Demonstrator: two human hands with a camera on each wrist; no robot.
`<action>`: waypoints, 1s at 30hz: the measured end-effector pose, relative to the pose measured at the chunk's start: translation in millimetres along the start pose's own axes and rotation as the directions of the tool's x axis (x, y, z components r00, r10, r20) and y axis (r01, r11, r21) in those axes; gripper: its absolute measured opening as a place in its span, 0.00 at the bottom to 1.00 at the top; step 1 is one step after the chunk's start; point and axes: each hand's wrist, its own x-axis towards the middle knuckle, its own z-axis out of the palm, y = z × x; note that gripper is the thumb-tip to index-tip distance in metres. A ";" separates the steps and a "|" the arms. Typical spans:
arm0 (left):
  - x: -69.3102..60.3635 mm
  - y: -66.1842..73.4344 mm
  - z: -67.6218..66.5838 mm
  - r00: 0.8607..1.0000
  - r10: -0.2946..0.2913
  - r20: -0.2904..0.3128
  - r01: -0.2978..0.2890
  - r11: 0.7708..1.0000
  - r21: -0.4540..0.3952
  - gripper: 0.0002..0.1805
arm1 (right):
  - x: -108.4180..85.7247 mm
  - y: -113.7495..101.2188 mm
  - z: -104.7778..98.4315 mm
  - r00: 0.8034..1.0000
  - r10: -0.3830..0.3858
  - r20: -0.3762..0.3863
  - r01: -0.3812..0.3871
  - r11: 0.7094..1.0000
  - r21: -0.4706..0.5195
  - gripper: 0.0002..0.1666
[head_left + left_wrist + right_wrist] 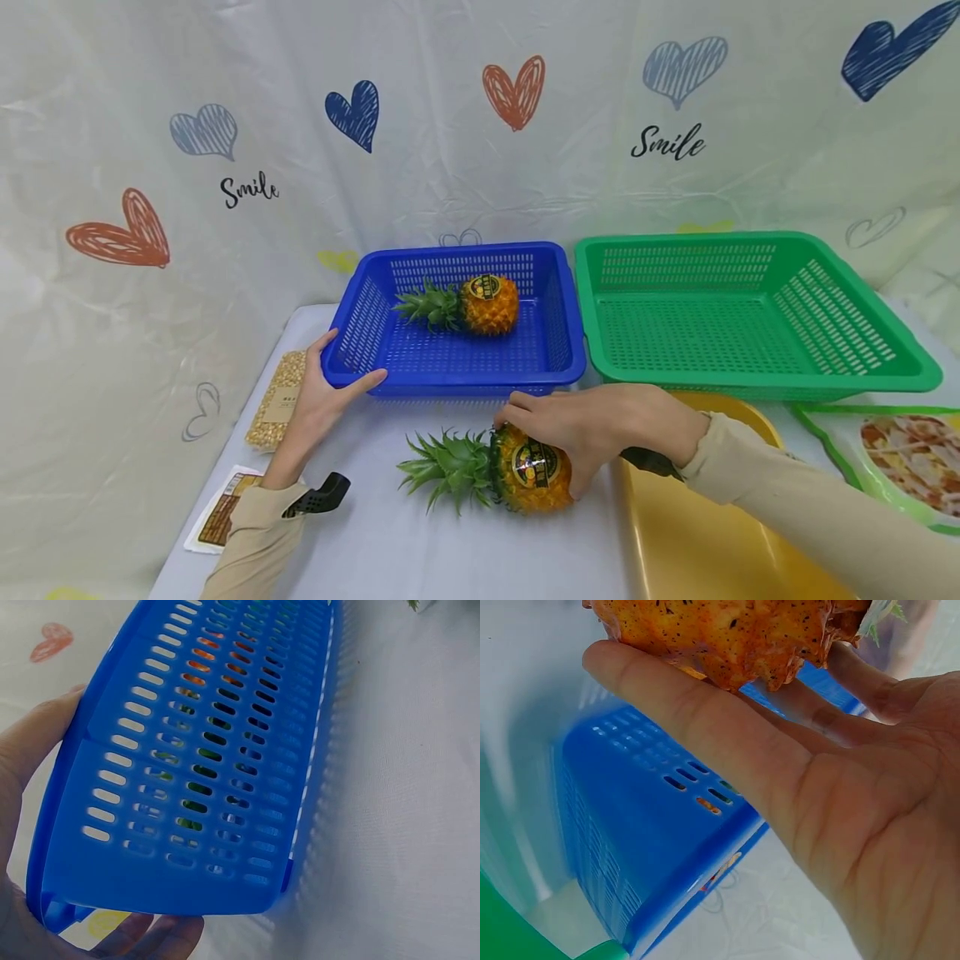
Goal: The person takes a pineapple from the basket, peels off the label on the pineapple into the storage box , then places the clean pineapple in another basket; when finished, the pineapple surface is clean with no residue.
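My left hand (318,406) grips the near left corner of a blue plastic basket (457,380), its thumb along the front rim and its fingers at the left side. In the left wrist view, that hand spans the slotted end of the basket. One pineapple (495,312) lies on its side inside, crown to the left. Just in front of the basket, my right hand (600,417) holds a second pineapple (525,483) from above and the right. This fruit has a black and gold label, and its green crown also points left.
A green basket (697,380) adjoins the blue one on the right. Below it sits a yellow tray (690,533), partly under my right forearm. A green-edged food bag (900,458) lies far right. Left are a grain pack (277,404) and a flat packet (225,508).
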 end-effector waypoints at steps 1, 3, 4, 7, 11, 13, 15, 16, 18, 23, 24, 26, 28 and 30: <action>0.1 -0.4 0.1 1.000 0.001 -0.002 -0.001 1.000 0.001 0.59 | 0.1 -0.2 0.1 1.000 0.004 0.000 -0.004 1.000 0.000 0.62; 0.5 -0.9 -0.2 1.000 0.004 -0.004 -0.004 1.000 0.000 0.59 | 0.1 -0.9 0.1 1.000 0.007 0.000 -0.007 1.000 -0.005 0.62; 0.7 -1.1 -0.3 1.000 0.004 -0.005 -0.004 1.000 0.002 0.59 | 0.1 -1.2 0.0 1.000 0.008 0.000 -0.008 1.000 -0.006 0.62; 0.7 -1.1 -0.6 1.000 0.006 -0.007 -0.006 1.000 0.009 0.59 | -0.2 -1.6 -0.4 1.000 0.012 -0.002 -0.012 1.000 -0.016 0.62; 0.2 -0.4 -0.1 1.000 0.011 -0.009 -0.010 1.000 0.015 0.59 | -2.4 -1.5 -1.1 1.000 0.013 -0.009 -0.013 0.999 -0.037 0.62; 0.2 -0.5 0.3 1.000 0.010 -0.008 -0.010 1.000 0.013 0.59 | -3.7 -1.6 -1.5 1.000 0.012 -0.013 -0.013 0.999 -0.053 0.62; 0.1 -0.7 0.4 1.000 0.009 -0.006 -0.009 1.000 0.010 0.59 | -4.6 -1.4 -1.9 1.000 0.008 -0.017 -0.009 0.998 -0.060 0.62; 0.0 -0.8 0.3 1.000 0.006 -0.004 -0.006 1.000 0.009 0.59 | -5.0 -1.4 -2.1 1.000 0.006 -0.021 -0.008 0.998 -0.064 0.62; -0.5 -0.6 0.1 1.000 0.003 -0.002 -0.003 1.000 0.007 0.59 | -5.5 -0.9 -2.1 1.000 0.008 -0.025 -0.010 0.998 -0.066 0.62; -1.0 -0.6 0.1 1.000 0.002 0.000 -0.002 1.000 0.012 0.59 | -5.8 1.6 -1.7 0.999 0.014 -0.029 -0.016 0.999 -0.048 0.61; -1.0 -0.7 0.1 1.000 0.001 0.000 -0.001 1.000 0.014 0.59 | -5.7 2.3 -1.6 0.999 0.016 -0.029 -0.017 0.999 -0.044 0.62; -1.1 -1.2 0.1 1.000 -0.002 0.000 0.002 1.000 0.014 0.59 | -5.4 3.5 -1.5 0.999 0.023 -0.031 -0.024 0.999 -0.038 0.62; -1.4 -1.4 0.1 1.000 -0.005 -0.001 0.005 1.000 0.012 0.59 | -5.3 4.3 -1.5 0.999 0.031 -0.030 -0.032 0.999 -0.035 0.63; -1.6 -1.6 0.1 1.000 -0.010 -0.002 0.010 1.000 0.008 0.59 | -5.4 4.4 -1.6 0.999 0.041 -0.030 -0.042 0.999 -0.033 0.64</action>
